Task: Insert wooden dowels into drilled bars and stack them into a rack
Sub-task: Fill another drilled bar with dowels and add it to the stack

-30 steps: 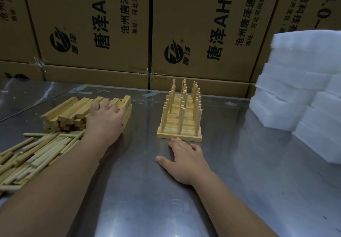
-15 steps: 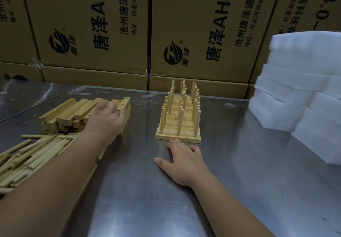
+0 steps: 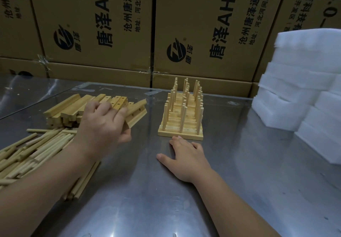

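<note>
Left hand (image 3: 103,126) grips a drilled bar (image 3: 137,112), left of the rack (image 3: 181,120). Right hand (image 3: 186,160) lies flat and relaxed on the surface (image 3: 239,181), just before the rack.

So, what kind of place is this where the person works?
Probably a factory or packing workshop: printed cardboard cartons stacked behind the steel worktable, white foam blocks at the right, piles of drilled bars and dowels.
</note>
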